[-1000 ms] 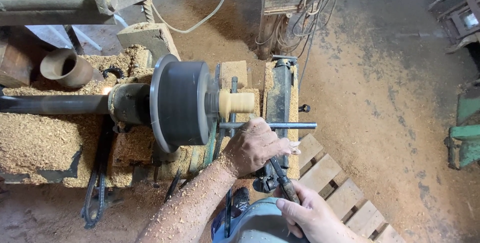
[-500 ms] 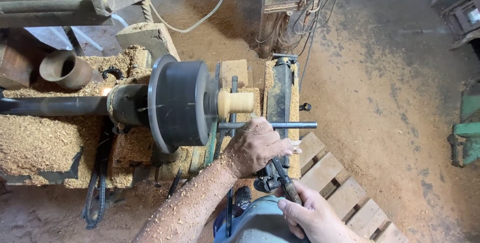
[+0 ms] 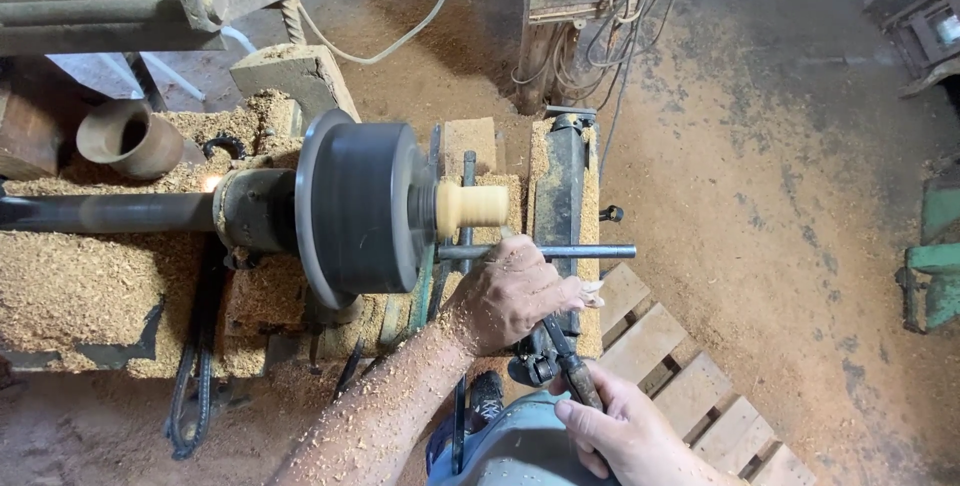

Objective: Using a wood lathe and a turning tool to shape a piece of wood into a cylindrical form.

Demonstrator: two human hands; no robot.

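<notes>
A pale wooden blank [image 3: 472, 206] sticks out of the big dark lathe chuck [image 3: 358, 208]. My left hand [image 3: 512, 293], dusted with wood chips, is closed over a turning tool's blade where it rests on the metal tool rest bar [image 3: 560, 251], just below the blank. My right hand [image 3: 620, 431] grips the tool's dark handle [image 3: 572, 371] low in the view. The tool's tip is hidden under my left hand.
Heaps of sawdust [image 3: 80, 281] cover the lathe bed at left. A brown clay-coloured cup [image 3: 130, 138] lies at far left. A wooden pallet [image 3: 680, 376] lies on the dirt floor at right. Cables [image 3: 610, 6] hang from a post at the top.
Both hands hold nearly the same pose on the tool; my left hand has shifted only slightly along the rest.
</notes>
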